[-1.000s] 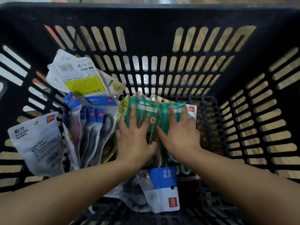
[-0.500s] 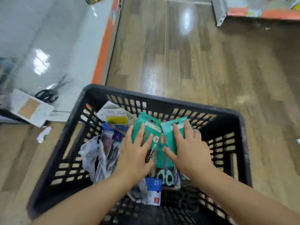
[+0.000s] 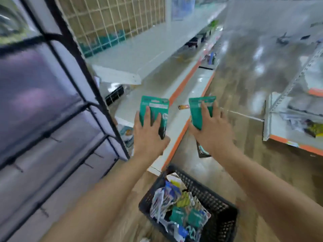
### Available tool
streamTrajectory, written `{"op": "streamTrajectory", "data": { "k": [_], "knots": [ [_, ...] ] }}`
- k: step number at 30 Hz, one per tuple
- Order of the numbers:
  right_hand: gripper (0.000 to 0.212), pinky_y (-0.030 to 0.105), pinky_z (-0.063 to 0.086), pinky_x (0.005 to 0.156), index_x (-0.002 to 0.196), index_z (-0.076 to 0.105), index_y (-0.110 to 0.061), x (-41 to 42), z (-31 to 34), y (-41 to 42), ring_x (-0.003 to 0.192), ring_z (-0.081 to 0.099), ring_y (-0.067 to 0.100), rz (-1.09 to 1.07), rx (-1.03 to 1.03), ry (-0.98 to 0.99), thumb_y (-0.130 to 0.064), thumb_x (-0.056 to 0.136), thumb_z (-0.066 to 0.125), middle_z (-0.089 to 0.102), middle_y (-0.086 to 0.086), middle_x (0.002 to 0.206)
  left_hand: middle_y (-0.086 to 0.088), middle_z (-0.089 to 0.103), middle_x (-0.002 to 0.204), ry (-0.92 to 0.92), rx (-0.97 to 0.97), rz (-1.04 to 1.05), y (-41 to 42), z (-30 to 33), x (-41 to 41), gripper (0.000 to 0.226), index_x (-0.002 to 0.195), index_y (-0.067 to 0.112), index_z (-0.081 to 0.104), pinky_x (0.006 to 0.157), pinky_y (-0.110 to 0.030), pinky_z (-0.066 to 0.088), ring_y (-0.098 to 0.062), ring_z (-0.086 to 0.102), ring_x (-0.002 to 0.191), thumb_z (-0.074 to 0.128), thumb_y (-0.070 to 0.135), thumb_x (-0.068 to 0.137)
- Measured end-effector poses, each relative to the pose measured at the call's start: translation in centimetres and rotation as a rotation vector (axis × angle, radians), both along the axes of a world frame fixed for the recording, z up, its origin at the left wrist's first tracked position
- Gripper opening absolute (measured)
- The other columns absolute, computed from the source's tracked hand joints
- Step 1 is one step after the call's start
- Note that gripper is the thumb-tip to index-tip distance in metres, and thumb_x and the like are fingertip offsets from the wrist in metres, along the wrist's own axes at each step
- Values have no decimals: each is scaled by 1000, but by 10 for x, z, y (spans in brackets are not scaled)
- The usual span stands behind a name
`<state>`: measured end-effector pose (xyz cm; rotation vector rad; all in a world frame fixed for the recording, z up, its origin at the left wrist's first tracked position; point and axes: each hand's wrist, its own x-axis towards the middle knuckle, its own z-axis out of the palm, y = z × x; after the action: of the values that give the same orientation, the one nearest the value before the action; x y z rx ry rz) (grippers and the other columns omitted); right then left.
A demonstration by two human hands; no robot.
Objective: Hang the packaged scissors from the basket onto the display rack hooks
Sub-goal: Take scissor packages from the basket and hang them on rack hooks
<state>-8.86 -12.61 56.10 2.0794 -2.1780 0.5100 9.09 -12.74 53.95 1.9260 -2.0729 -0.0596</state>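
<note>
My left hand (image 3: 150, 135) grips a green scissors pack (image 3: 155, 109) held upright at chest height. A second green scissors pack (image 3: 199, 109) is gripped by my right hand (image 3: 209, 131); its lower end (image 3: 202, 151) shows below the wrist. The black basket (image 3: 218, 210) stands on the floor below my arms, with several more packs (image 3: 178, 206) inside. The black-framed display rack (image 3: 57, 95) with short hooks (image 3: 52, 137) stands to the left, blurred by motion.
White shelves with orange edging (image 3: 181, 91) run ahead past the rack. A wire grid panel (image 3: 111, 23) backs the upper shelf. Another shelf unit (image 3: 293, 119) stands on the right. Wooden floor (image 3: 244, 67) lies between them.
Both hands lifted a green pack each out of the basket and rose to chest height. The view swung up from the basket to the rack and shelves.
</note>
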Motion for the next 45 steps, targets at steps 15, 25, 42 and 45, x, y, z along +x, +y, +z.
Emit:
{"op": "streamTrajectory", "data": {
  "k": [15,25,42,45],
  "knots": [
    [76,45,43,94,150,19,-19,246,93,136,130,29,39,600,-29,-76,-56,90,45,16,17,154,-6,-9,159,142,-124,637,211,104,185,81,150,24,19,117,-42,5,-38,-9,143,60,43,83],
    [75,43,45,92,149,18,-21,397,114,213,130,30,38,818,-47,-61,-58,89,45,15,16,154,-3,-7,159,60,-200,922,335,128,326,71,148,25,22,115,-45,12,-37,-10,143,56,39,86],
    [72,42,45,90,148,17,-21,587,110,327,131,25,34,1171,-86,71,-58,91,42,11,14,152,-5,-8,159,-14,-127,1193,486,105,459,78,150,25,17,116,-48,7,-35,-14,143,57,44,86],
    [71,41,45,89,147,19,-20,612,110,323,130,27,35,1191,-110,70,-57,91,43,12,14,152,-6,-5,159,-12,-144,1229,486,102,477,77,150,24,19,116,-49,9,-35,-14,143,58,43,86]
  ]
}}
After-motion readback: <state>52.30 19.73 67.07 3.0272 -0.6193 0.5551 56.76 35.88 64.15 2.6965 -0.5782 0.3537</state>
